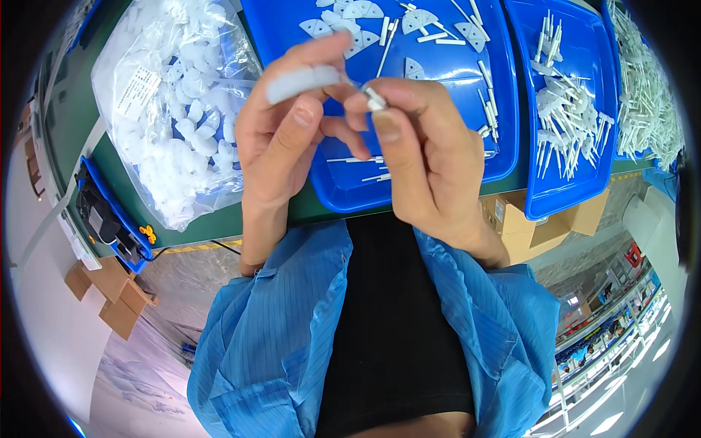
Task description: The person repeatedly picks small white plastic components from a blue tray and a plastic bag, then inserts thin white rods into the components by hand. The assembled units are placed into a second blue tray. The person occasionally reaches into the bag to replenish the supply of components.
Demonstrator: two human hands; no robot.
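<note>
My left hand (281, 135), partly blurred, is curled round a white curved plastic piece (301, 82) that lies across its fingers. Close against it, my right hand (438, 157) pinches a small white plastic rod (374, 99) between thumb and forefinger, its end pointing at the left fingers. Both hands are raised over the front of a blue tray (504, 157). In that tray lie white fan-shaped plates (419, 20) with small holes, and several white rods (450, 41) with thin pins. Whether the rod touches the curved piece is hidden by the fingers.
On the left, a clear plastic bag (197, 164) full of white pieces rests on the green table (219, 232). To the right stands a second blue tray (558, 197) with piled rod assemblies (573, 117), and beyond it a heap of white parts (646, 95). A cardboard box (515, 237) sits below.
</note>
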